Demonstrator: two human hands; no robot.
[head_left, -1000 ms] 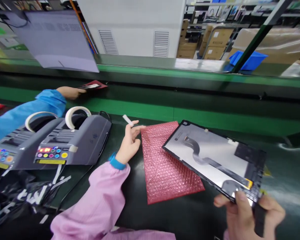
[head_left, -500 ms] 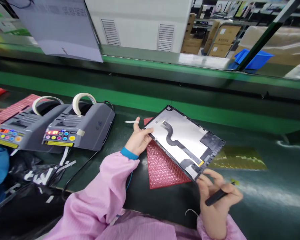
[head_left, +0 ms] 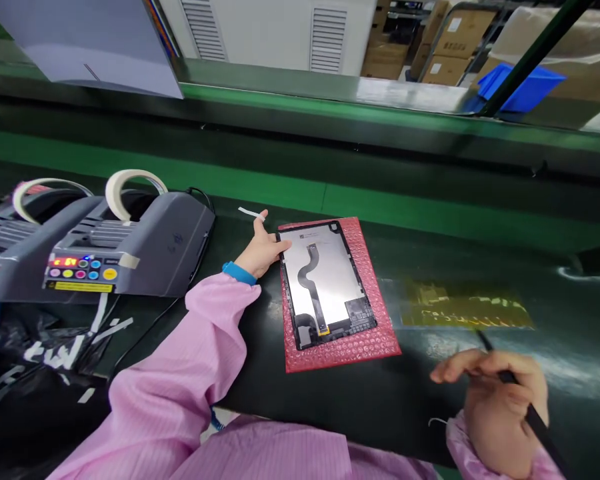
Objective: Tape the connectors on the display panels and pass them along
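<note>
A tablet screen panel (head_left: 337,273) lies back side up on a red bubble-wrap sheet (head_left: 343,352), in a black frame. Its dark ribbon cable (head_left: 314,293) snakes down the silvery back. My left hand (head_left: 263,250) grips the panel's upper left edge, thumb on top. A short strip of white tape (head_left: 250,213) clings to its raised index fingertip. Off to the right, my right hand (head_left: 500,400) is closed around a slim black tool (head_left: 543,430), apart from the panel. The tool's tip points at a yellow film sheet (head_left: 467,305); its exact kind is unclear.
Two grey tape dispensers (head_left: 145,247) with white rolls stand at left. Before them is black plastic (head_left: 45,427) with tape scraps (head_left: 55,353). A green ledge (head_left: 280,183) runs along the back of the dark table. A blue bin (head_left: 523,87) sits beyond.
The panel has come down from a tilted hold onto the red bubble wrap. My right hand has let go of its corner and moved right with the black tool. The view has shifted slightly.
</note>
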